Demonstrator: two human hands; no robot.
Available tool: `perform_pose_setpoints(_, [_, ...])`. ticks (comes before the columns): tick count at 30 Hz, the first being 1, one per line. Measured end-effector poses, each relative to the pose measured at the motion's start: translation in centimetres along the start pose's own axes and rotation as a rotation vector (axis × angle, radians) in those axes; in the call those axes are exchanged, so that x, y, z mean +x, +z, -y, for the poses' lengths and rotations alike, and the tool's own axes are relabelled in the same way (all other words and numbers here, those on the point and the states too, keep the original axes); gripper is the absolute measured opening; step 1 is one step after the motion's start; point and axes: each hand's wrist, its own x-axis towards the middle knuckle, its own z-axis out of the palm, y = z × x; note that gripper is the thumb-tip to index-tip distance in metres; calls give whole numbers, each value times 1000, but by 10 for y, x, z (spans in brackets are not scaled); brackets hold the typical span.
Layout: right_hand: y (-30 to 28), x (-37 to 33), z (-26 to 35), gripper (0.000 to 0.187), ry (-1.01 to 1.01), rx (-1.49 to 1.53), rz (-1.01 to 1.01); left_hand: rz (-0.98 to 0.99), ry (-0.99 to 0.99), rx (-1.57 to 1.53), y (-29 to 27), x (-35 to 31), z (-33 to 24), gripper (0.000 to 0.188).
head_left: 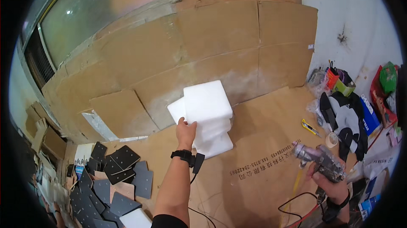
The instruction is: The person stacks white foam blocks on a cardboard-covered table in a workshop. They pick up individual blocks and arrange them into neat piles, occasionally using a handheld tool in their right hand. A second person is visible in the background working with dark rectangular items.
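Observation:
A stack of white foam blocks (207,101) stands on the brown cardboard, its layers turned unevenly against one another. My left hand (185,134) is at the stack's near left side, thumb and fingertip closed on the edge of a block; the other fingers are partly hidden. Behind that hand, the corner of one block juts out to the left. On the right, my right hand (331,187) is wrapped round a paint-smeared spray gun (318,158), whose nozzle points left and away from me. A red hose runs down from the gun.
Black plates with small holes (123,164) lie heaped at lower left, beside another white block (135,218). Upright cardboard sheets (212,37) line the back. At right are a yellow utility knife (310,127), a tape roll (332,139), a grey-black cloth item (345,118) and bags.

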Motion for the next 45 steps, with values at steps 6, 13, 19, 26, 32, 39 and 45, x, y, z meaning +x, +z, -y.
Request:
perform_pose_setpoints(6, [-10, 5, -6, 52, 26, 14, -102, 220, -329, -587, -3, 10, -16, 45])
perform_pose_setpoints(13, [5, 16, -25, 53, 7, 113, -9, 127, -524, -1148, -6, 18, -22, 40])
perform_pose_setpoints(19, [5, 0, -41, 35, 23, -22, -2, -112, -355, -1297, -92, -73, -5, 26])
perform_pose_setpoints(26, [8, 12, -11, 34, 34, 39, 113, -175, -226, -196, -271, -291, 134, 30])
perform_pose_setpoints(32, [5, 23, -3, 56, 63, 138, 198, -658, -979, -746, -329, -500, 327, 37])
perform_pose_setpoints(39, [11, 28, 1, 54, -10, 64, 92, -699, -1160, -394, -320, -446, 303, 40])
perform_pose_setpoints(45, [3, 17, 5, 55, 37, 96, 91, -665, -1198, 295, -324, -436, 297, 45])
